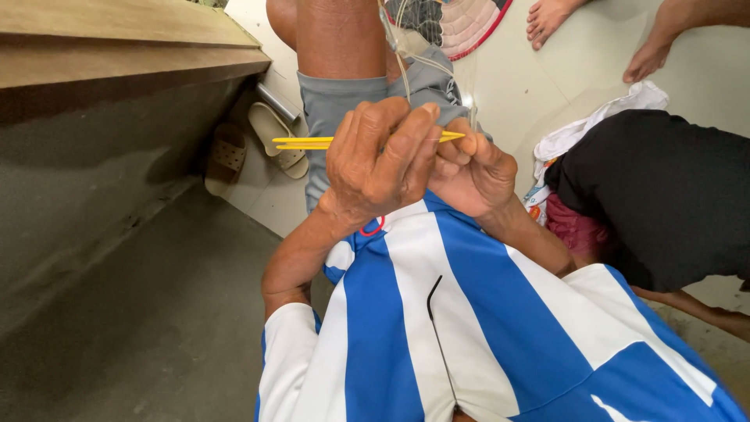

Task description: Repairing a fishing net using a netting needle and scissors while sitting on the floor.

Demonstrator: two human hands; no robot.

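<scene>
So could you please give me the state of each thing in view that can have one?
Left hand: closed around the yellow netting needle.
Right hand: pinching the needle's other end.
Yellow netting needle: held level between both hands.
Clear line: running up from the hands.
Sandals: lying unworn on the floor.

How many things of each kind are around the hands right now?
Hands: 2, both on the shuttle
Yellow shuttle: 1
Clear line: 1 run of strands, count unclear
Sandals: 2
Other person's feet: 2
White cloth: 1
Total: 9
</scene>
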